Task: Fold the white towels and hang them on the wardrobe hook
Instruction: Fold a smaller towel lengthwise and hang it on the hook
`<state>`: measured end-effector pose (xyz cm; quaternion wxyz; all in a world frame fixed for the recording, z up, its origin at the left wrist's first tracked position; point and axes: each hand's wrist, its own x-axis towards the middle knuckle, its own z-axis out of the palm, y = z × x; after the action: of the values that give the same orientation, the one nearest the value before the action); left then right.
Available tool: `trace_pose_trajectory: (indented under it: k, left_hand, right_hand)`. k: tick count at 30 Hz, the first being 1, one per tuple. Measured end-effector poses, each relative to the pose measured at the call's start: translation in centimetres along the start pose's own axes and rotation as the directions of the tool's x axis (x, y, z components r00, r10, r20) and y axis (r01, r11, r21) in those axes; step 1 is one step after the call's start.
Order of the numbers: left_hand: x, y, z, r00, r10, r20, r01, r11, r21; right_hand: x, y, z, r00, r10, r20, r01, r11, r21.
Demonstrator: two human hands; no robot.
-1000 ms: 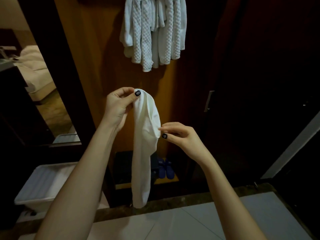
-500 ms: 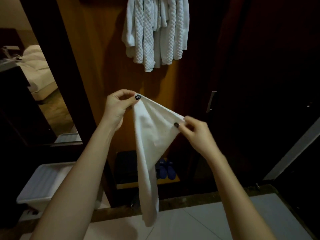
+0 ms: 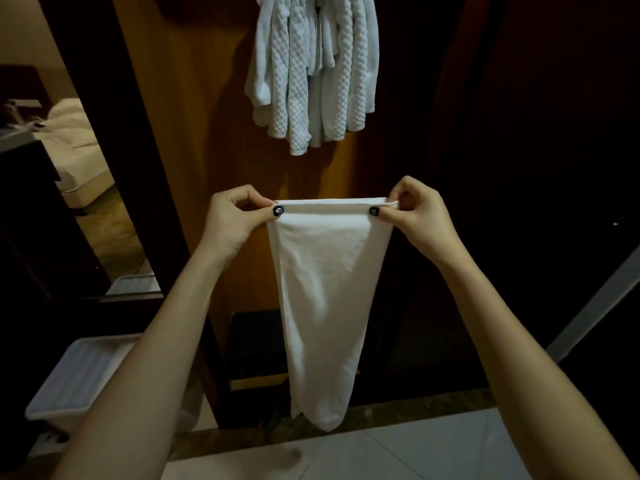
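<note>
A plain white towel hangs in front of me, its top edge stretched level between both hands. My left hand pinches the top left corner between thumb and fingers. My right hand pinches the top right corner the same way. The towel narrows downward and its lower end hangs near the floor edge. Above it, several white textured towels hang in a bunch against the wooden wardrobe panel. The hook itself is out of view above the frame.
A white plastic bin stands on the floor at lower left. A dark low shelf sits behind the towel at the wardrobe's base. A dark door fills the right side. A mirror at left reflects a bed. Pale floor tiles lie below.
My right hand slid out along the top edge to the right corner and rose level with my left hand. The bunched towel is now spread flat between them.
</note>
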<state>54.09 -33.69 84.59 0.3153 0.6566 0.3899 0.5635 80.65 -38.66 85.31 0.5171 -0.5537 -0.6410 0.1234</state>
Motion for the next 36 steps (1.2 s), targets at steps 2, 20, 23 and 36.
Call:
trace_pose_trajectory:
  k: [2, 20, 23, 36]
  left_hand:
    - [0.3, 0.0, 0.3, 0.998, 0.057, 0.006, -0.058, 0.995, 0.076]
    - [-1.1, -1.9, 5.6, 0.976, -0.204, 0.077, 0.206, 0.978, -0.023]
    - [-1.0, -0.9, 5.2, 0.986, -0.103, 0.133, 0.103, 0.995, 0.004]
    - [0.0, 3.4, 3.8, 0.989, 0.040, 0.140, -0.008, 0.976, -0.217]
  right_hand:
    - [0.4, 0.1, -0.2, 1.000, -0.011, -0.017, 0.011, 1.000, -0.003]
    - [-1.6, -0.6, 1.8, 0.888, 0.139, 0.438, -0.185, 0.981, 0.065]
    - [-1.1, -1.7, 1.5, 0.824, 0.113, 0.556, -0.160, 0.986, 0.037]
    - [2.3, -6.7, 1.7, 0.887, -0.221, 0.405, 0.296, 0.946, -0.132]
